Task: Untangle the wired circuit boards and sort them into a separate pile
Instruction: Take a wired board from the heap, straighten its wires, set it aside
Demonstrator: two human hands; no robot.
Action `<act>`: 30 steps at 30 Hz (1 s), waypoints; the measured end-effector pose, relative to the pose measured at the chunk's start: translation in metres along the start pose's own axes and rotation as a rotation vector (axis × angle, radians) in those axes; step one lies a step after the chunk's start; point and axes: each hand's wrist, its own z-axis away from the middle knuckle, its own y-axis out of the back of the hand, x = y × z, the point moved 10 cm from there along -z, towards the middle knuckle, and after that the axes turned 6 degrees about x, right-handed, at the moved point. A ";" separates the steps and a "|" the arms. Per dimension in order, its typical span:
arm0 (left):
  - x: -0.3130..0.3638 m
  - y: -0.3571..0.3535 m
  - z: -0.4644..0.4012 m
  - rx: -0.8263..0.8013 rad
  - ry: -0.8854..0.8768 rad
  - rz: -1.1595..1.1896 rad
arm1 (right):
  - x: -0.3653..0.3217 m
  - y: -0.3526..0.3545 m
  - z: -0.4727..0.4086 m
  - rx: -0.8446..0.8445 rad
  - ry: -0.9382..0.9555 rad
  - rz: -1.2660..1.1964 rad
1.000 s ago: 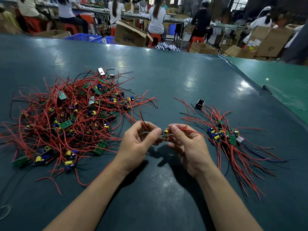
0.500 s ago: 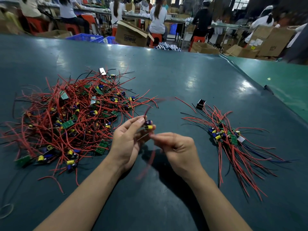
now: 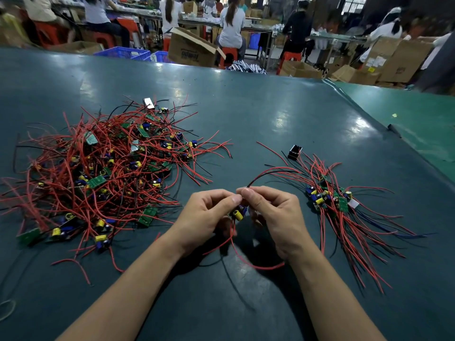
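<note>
A big tangled pile of wired circuit boards (image 3: 105, 168), red and black leads with green boards and yellow capacitors, lies on the left of the dark table. A smaller sorted pile (image 3: 339, 205) lies on the right, its wires fanned toward me. Between them, my left hand (image 3: 206, 215) holds one small circuit board (image 3: 238, 214) with a yellow capacitor. My right hand (image 3: 273, 212) pinches that board's red and black wires (image 3: 270, 172), which arc up and to the right. Another red lead loops down below my hands.
A small black component (image 3: 294, 152) sits behind the sorted pile. The dark table (image 3: 246, 114) meets a lighter green surface (image 3: 418, 124) on the right. Cardboard boxes (image 3: 194, 49), blue crates and seated workers fill the background. A rubber band (image 3: 7, 308) lies at the lower left.
My hands came together again around the single board. The right hand went from below the board to pinching its wires at the top, and the leads now arc out to the right.
</note>
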 end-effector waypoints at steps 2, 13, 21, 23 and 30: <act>0.004 -0.003 0.002 -0.032 -0.020 -0.045 | 0.006 0.001 0.000 -0.009 -0.061 -0.035; 0.001 -0.007 -0.001 -0.086 0.032 -0.014 | 0.011 0.029 -0.009 0.267 -0.129 -0.268; 0.000 -0.008 0.001 -0.143 0.041 -0.007 | 0.013 0.049 -0.012 0.420 -0.148 -0.442; 0.000 -0.008 0.001 -0.143 0.034 -0.004 | 0.016 0.051 -0.012 0.438 -0.154 -0.494; -0.001 0.009 -0.005 0.057 0.026 0.130 | 0.023 0.036 -0.012 0.294 -0.232 -0.357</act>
